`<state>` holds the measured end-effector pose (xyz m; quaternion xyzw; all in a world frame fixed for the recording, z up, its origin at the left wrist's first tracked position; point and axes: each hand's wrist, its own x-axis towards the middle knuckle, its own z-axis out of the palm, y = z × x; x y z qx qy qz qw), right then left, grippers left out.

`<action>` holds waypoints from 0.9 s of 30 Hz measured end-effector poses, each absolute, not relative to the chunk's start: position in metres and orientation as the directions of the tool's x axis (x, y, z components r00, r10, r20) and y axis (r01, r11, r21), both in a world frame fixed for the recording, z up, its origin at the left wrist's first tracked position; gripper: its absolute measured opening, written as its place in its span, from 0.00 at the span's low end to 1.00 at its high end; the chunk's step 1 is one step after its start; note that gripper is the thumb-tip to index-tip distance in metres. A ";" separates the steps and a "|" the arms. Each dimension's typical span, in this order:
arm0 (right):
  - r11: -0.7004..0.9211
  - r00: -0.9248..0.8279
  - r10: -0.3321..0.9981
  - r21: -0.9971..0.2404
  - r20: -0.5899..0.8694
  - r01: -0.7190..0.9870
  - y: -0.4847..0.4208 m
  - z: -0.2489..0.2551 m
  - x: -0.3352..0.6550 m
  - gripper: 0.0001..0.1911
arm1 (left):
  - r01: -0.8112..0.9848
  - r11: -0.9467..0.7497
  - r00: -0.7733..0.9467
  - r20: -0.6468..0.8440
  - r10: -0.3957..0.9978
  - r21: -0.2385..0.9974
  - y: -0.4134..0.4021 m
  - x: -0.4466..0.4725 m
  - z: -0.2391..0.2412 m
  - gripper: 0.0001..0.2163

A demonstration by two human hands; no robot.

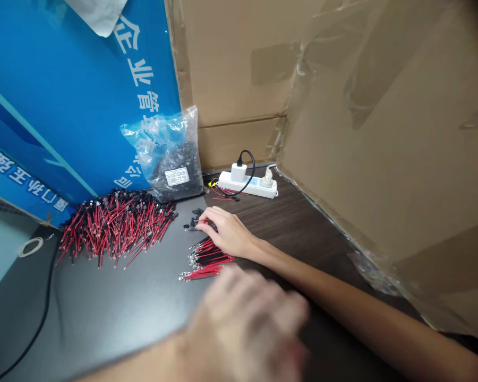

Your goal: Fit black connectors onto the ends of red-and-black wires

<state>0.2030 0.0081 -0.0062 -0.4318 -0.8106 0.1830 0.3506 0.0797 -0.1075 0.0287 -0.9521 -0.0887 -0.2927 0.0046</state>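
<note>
My right hand (228,231) reaches across the dark table, its fingers bent down onto a small heap of black connectors (195,219). Whether it grips one I cannot make out. Just under that hand lies a small bundle of red and black wires (204,262). A big pile of finished red and black wires (113,225) lies to the left. My left hand (247,323) is close to the camera, low in the middle, and smeared by motion; its fingers look loosely curled.
A clear plastic bag of black parts (170,156) leans on a blue printed board (63,95). A white power strip (247,184) with a plugged charger sits at the back. Cardboard walls (382,132) close off the back and right. A black cable (43,313) runs along the left.
</note>
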 end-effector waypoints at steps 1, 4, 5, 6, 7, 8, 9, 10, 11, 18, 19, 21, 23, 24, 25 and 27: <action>0.551 -0.370 0.834 -0.603 0.408 0.577 0.008 -0.006 0.203 0.06 | 0.312 -0.943 0.680 0.666 0.309 0.119 -0.084 0.066 0.032 0.16; 0.539 -0.342 0.841 -0.599 0.419 0.592 0.008 -0.006 0.203 0.06 | 0.610 -0.772 0.348 0.816 0.462 0.177 -0.023 0.029 0.034 0.11; 0.543 -0.336 0.838 -0.592 0.430 0.595 0.008 -0.005 0.203 0.07 | 0.665 -0.714 0.290 0.804 0.518 0.221 -0.010 0.020 0.032 0.10; 0.545 -0.328 0.835 -0.585 0.442 0.600 0.008 -0.005 0.203 0.07 | 0.695 -0.673 0.264 0.781 0.566 0.253 -0.001 0.013 0.029 0.10; 0.545 -0.320 0.834 -0.579 0.450 0.606 0.008 -0.005 0.203 0.07 | 0.708 -0.657 0.269 0.760 0.591 0.259 0.005 0.008 0.025 0.11; 0.545 -0.315 0.833 -0.574 0.454 0.612 0.007 -0.005 0.203 0.07 | 0.711 -0.659 0.294 0.749 0.594 0.244 0.008 0.004 0.021 0.12; 0.543 -0.312 0.833 -0.571 0.456 0.616 0.007 -0.005 0.203 0.07 | 0.711 -0.665 0.334 0.722 0.606 0.230 0.009 0.003 0.017 0.12; 0.542 -0.310 0.833 -0.569 0.457 0.618 0.007 -0.005 0.203 0.07 | 0.705 -0.673 0.369 0.697 0.616 0.222 0.009 0.002 0.014 0.12; 0.544 -0.312 0.833 -0.568 0.457 0.618 0.007 -0.006 0.203 0.07 | 0.700 -0.679 0.394 0.673 0.626 0.222 0.008 0.001 0.011 0.12; 0.565 -0.348 0.820 -0.544 0.455 0.620 0.008 -0.009 0.204 0.07 | 0.614 -0.725 0.451 0.615 0.646 0.312 0.009 0.001 0.009 0.05; 0.566 -0.349 0.819 -0.543 0.456 0.620 0.007 -0.009 0.204 0.07 | 0.606 -0.732 0.457 0.617 0.641 0.312 0.009 0.000 0.010 0.05; 0.572 -0.345 0.815 -0.549 0.466 0.610 0.006 -0.008 0.203 0.06 | 0.595 -0.739 0.453 0.628 0.633 0.315 0.009 0.000 0.010 0.05; 0.587 -0.339 0.804 -0.562 0.488 0.583 0.004 -0.006 0.203 0.06 | 0.584 -0.742 0.440 0.641 0.629 0.328 0.009 -0.001 0.009 0.05; 0.597 -0.334 0.797 -0.568 0.503 0.567 0.004 -0.006 0.203 0.07 | 0.577 -0.744 0.433 0.646 0.628 0.336 0.009 -0.001 0.008 0.05; 0.605 -0.326 0.790 -0.571 0.519 0.555 0.003 -0.005 0.203 0.09 | 0.571 -0.746 0.429 0.650 0.627 0.343 0.009 -0.001 0.008 0.06; 0.608 -0.297 0.782 -0.570 0.548 0.553 0.002 -0.007 0.204 0.12 | 0.558 -0.754 0.431 0.655 0.621 0.347 0.009 -0.001 0.006 0.06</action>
